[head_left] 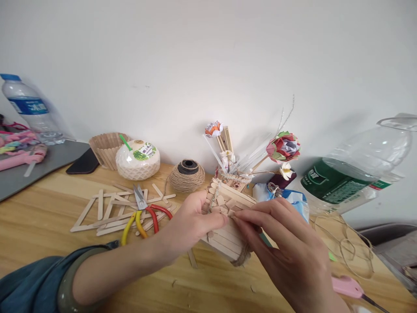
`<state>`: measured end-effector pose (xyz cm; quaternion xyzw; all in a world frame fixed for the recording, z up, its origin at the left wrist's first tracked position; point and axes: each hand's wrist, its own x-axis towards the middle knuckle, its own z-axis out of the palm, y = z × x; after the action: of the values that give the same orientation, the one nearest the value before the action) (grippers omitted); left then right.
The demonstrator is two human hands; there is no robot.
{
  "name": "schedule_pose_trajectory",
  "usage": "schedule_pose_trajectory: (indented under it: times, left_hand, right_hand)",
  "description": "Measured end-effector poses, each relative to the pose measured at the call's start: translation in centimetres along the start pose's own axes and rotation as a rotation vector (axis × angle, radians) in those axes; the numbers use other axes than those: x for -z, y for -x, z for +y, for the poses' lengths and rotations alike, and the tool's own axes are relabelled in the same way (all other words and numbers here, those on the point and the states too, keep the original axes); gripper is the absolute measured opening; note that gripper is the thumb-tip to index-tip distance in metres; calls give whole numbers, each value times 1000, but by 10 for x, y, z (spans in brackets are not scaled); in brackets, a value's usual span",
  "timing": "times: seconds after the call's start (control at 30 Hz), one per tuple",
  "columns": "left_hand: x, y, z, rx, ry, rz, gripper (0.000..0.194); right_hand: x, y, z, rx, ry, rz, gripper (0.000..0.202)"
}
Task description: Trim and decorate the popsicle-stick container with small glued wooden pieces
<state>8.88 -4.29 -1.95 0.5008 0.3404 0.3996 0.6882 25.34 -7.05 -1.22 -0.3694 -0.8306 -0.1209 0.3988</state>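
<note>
A small craft-stick structure (228,239) tilts above the table between my hands, with short cut stick pieces on its face and twine round its lower corner. My left hand (192,217) grips its left edge, thumb lying across the front. The fingertips of my right hand (280,239) are pinched together at the small pieces near the middle of that face. What they pinch, perhaps a tiny stick piece, is mostly hidden. Left of my hands, scissors (141,213) with red and yellow handles lie open on loose craft sticks (87,215).
Behind stand a twine spool (186,176), a white coconut drink (137,161), a craft-stick cup (107,150) and paper flowers (283,147). A big green-labelled bottle (339,178) leans at right, above loose twine (350,248) and a pink corded tool (347,287).
</note>
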Motion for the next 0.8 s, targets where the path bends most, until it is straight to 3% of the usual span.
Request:
schedule_pose_trajectory:
  times: [0.8]
  left_hand:
    - [-1,1,2,-197,-50,-180,35]
  right_hand:
    - [2,7,5,72,-22,-31,12]
